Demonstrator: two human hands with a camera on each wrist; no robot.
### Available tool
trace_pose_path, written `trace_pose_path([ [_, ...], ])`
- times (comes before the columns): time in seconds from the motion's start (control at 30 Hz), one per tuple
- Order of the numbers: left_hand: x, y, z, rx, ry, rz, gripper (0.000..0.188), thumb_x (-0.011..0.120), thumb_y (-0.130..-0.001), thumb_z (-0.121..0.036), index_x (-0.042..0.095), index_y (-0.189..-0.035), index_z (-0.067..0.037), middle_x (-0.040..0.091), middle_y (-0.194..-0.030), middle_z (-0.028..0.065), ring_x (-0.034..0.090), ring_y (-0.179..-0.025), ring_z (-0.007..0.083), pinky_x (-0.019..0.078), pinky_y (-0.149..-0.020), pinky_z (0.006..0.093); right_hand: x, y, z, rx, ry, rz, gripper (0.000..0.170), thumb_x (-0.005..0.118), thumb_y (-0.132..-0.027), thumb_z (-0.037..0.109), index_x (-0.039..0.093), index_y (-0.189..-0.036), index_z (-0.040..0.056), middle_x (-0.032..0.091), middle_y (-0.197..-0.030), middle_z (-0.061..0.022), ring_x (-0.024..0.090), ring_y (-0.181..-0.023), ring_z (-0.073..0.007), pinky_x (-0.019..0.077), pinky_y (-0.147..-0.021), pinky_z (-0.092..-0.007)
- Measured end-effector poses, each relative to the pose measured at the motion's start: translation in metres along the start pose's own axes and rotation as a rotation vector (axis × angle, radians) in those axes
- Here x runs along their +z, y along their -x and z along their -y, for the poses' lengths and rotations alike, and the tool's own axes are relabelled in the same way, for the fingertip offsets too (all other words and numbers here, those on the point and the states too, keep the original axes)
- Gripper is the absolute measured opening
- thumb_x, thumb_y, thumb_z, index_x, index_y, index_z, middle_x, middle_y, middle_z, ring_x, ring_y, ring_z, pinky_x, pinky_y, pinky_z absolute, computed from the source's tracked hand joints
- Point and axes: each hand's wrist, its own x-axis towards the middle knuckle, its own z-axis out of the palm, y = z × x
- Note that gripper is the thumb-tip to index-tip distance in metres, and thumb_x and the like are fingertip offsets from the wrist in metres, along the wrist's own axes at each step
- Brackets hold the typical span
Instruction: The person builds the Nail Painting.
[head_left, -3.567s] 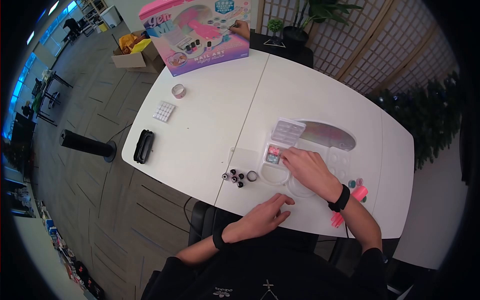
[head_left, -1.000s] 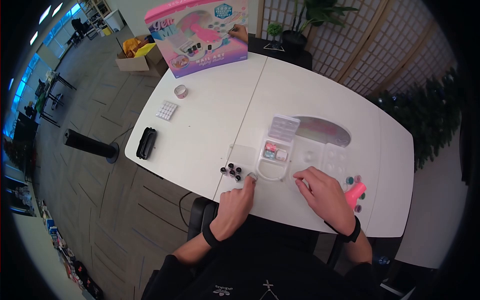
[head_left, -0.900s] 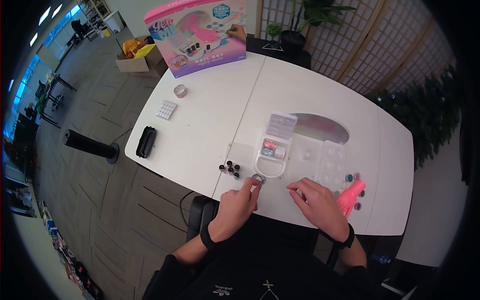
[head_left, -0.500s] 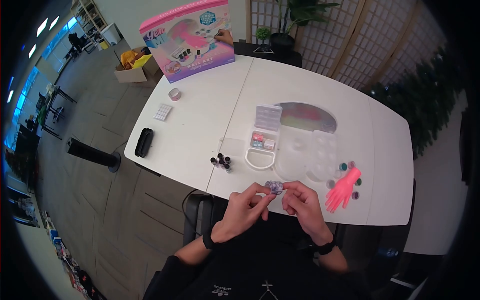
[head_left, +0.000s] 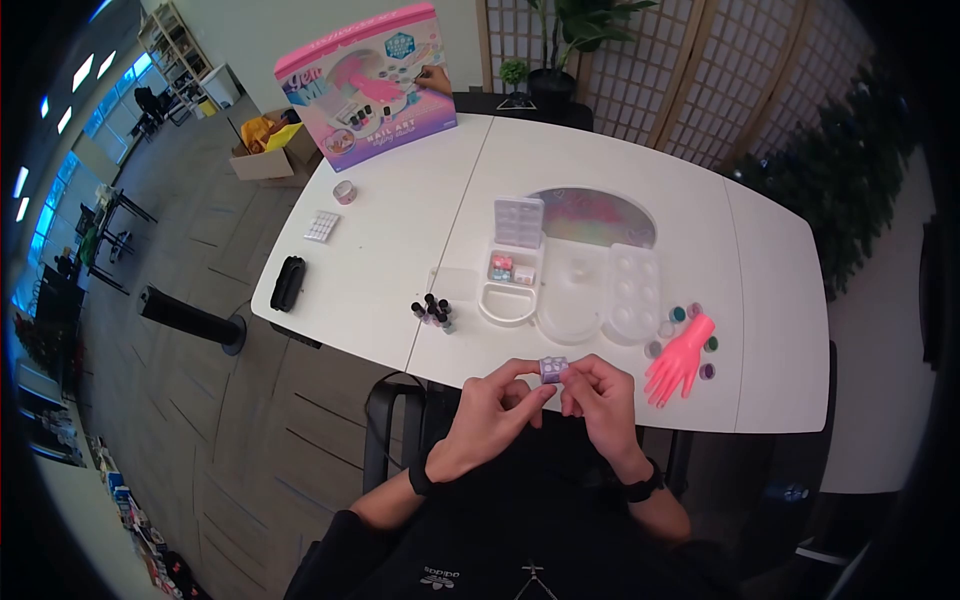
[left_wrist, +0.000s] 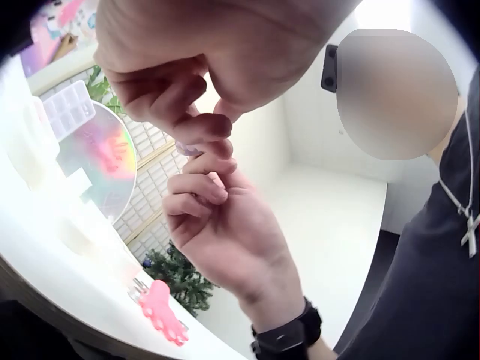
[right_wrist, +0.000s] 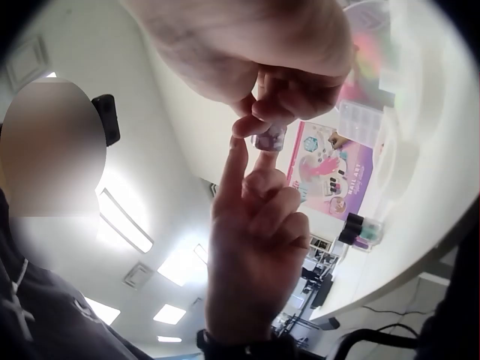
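The left hand [head_left: 497, 412] pinches the patterned roll [head_left: 553, 370] between thumb and forefinger, and the right hand [head_left: 604, 405] grips its other side, remaining fingers curled. Held at the table's near edge, the roll has the small bottles [head_left: 433, 312] at ten o'clock and the pink model hand [head_left: 682, 361] at three.

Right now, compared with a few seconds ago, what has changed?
The small roll has moved up and right, off the table beside the bottles. The left hand took hold of it; the right hand left the white tray and now pinches it too. The bottles and big box stayed put.
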Motion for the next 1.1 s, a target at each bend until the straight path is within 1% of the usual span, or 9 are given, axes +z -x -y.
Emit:
trace_pose_path([
  [0.13,0.003,0.004,-0.011,-0.176,0.171,0.054,0.032,0.070,-0.111,-0.019,0.070,-0.138,-0.003,0.071,-0.065,0.0017,0.057,-0.052,0.0033,0.0392,-0.047,0.0221,0.001,0.007,-0.006,-0.056,0.047,-0.016,0.022,0.068,-0.112,0.018,0.071,-0.103,-0.0016,0.068,-0.071,-0.0005,0.056,-0.064,-0.0026,0.0415,-0.059,-0.0222],
  [0.33,0.008,0.009,-0.010,-0.187,0.321,0.034,0.020,0.067,-0.112,-0.015,0.072,-0.123,0.001,0.069,-0.063,0.0029,0.052,-0.044,0.0041,0.0334,-0.042,0.0211,-0.001,0.015,-0.011,-0.114,0.039,-0.015,0.017,0.066,-0.112,0.013,0.070,-0.104,-0.0014,0.070,-0.074,-0.0014,0.058,-0.066,-0.0038,0.0437,-0.062,-0.0224],
  [0.43,0.007,0.013,-0.008,-0.160,0.345,0.006,0.018,0.068,-0.112,-0.014,0.072,-0.118,0.001,0.068,-0.062,0.0034,0.052,-0.044,0.0040,0.0330,-0.042,0.0211,0.005,0.018,-0.010,-0.203,0.017,-0.048,0.015,0.066,-0.110,0.012,0.071,-0.109,-0.0022,0.071,-0.077,-0.0026,0.059,-0.069,-0.0045,0.0464,-0.064,-0.0229],
  [0.53,0.006,0.018,-0.005,-0.129,0.324,0.014,0.017,0.068,-0.112,-0.014,0.073,-0.115,0.002,0.068,-0.062,0.0031,0.052,-0.045,0.0037,0.0330,-0.042,0.0209,0.009,0.025,-0.001,-0.194,-0.034,-0.011,0.019,0.068,-0.110,0.012,0.072,-0.117,-0.0039,0.071,-0.080,-0.0028,0.061,-0.072,-0.0052,0.0485,-0.067,-0.0233],
  [0.63,0.006,0.020,0.001,-0.082,0.287,0.006,0.016,0.068,-0.112,-0.013,0.074,-0.111,0.002,0.068,-0.062,0.0027,0.053,-0.046,0.0036,0.0340,-0.043,0.0206,0.000,0.025,-0.002,-0.039,-0.094,0.058,0.022,0.069,-0.108,0.012,0.073,-0.122,-0.0056,0.069,-0.078,-0.0010,0.060,-0.070,-0.0049,0.0451,-0.065,-0.0220],
  [0.73,0.008,0.022,0.006,-0.023,0.207,-0.001,0.017,0.070,-0.111,-0.018,0.077,-0.109,-0.002,0.068,-0.062,0.0003,0.051,-0.048,0.0021,0.0346,-0.045,0.0221,-0.002,0.022,-0.007,0.038,-0.262,0.051,0.023,0.069,-0.108,0.011,0.074,-0.121,-0.0063,0.066,-0.076,0.0008,0.056,-0.066,-0.0045,0.0399,-0.060,-0.0214],
  [0.83,0.006,0.021,0.009,0.053,0.104,0.011,0.017,0.072,-0.110,-0.017,0.077,-0.106,-0.002,0.068,-0.062,0.0001,0.053,-0.049,0.0022,0.0367,-0.045,0.0224,-0.001,0.022,-0.009,0.073,-0.330,0.045,0.021,0.069,-0.108,0.011,0.075,-0.117,-0.0061,0.064,-0.073,0.0021,0.052,-0.063,-0.0039,0.0358,-0.058,-0.0216],
  [0.93,0.005,0.021,0.008,0.109,0.050,0.015,0.017,0.068,-0.111,-0.012,0.076,-0.104,0.001,0.068,-0.062,0.0014,0.053,-0.048,0.0025,0.0361,-0.045,0.0218,-0.001,0.023,-0.011,0.056,-0.281,0.044,0.020,0.069,-0.109,0.012,0.075,-0.114,-0.0053,0.062,-0.071,0.0026,0.051,-0.062,-0.0037,0.0359,-0.057,-0.0218],
  [1.1,0.008,0.021,0.009,0.116,0.028,-0.001,0.016,0.070,-0.111,-0.013,0.076,-0.106,0.001,0.071,-0.064,0.0016,0.054,-0.049,0.0025,0.0371,-0.046,0.0214,0.002,0.022,-0.014,-0.008,-0.197,0.004,0.020,0.068,-0.111,0.016,0.074,-0.107,-0.0024,0.061,-0.068,0.0021,0.052,-0.059,-0.0039,0.0365,-0.056,-0.0219],
])
